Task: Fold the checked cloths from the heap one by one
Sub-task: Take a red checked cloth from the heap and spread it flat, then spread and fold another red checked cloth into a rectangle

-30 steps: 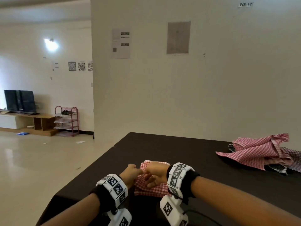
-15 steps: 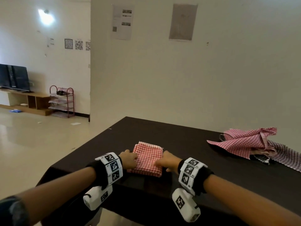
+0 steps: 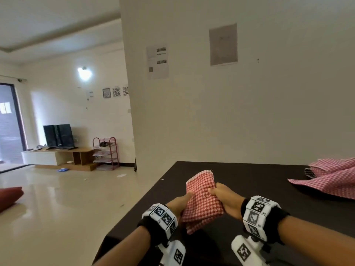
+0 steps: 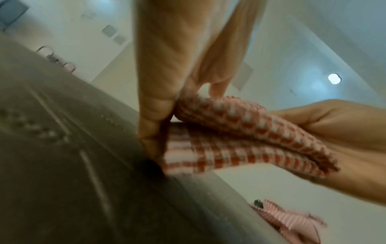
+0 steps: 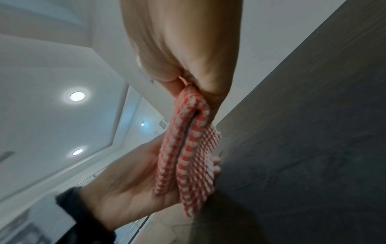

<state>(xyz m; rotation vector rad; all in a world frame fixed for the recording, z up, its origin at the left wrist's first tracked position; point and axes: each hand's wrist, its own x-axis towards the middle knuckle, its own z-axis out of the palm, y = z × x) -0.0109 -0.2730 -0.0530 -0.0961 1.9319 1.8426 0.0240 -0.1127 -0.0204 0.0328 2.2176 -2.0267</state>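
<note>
— What's the biggest thing in front of you?

— The dark table point(image 3: 249, 181). It fills the lower right of my head view, with a pale wall behind it and a shiny floor off to the left.

— And on it?

— At the far right lies the heap point(image 3: 330, 177) of checked cloths, pink-and-white ones loosely crumpled, with a bit of a black-and-white one showing at its left edge. It sits well apart from my hands.

— Where's the cloth you're working on?

— The red checked cloth point(image 3: 201, 200) is folded into a small thick pad near the table's front left corner, and I hold it between both hands. Its far corner points away from me, and whether the near end touches the table I cannot tell.

— How are your hands on it?

— My left hand point(image 3: 179, 205) pinches the left edge, thumb on top and fingers point(image 4: 154, 115) curled below. My right hand point(image 3: 226, 200) clamps the right edge, its fingers point(image 5: 208, 85) closed tight around the layers.
</note>
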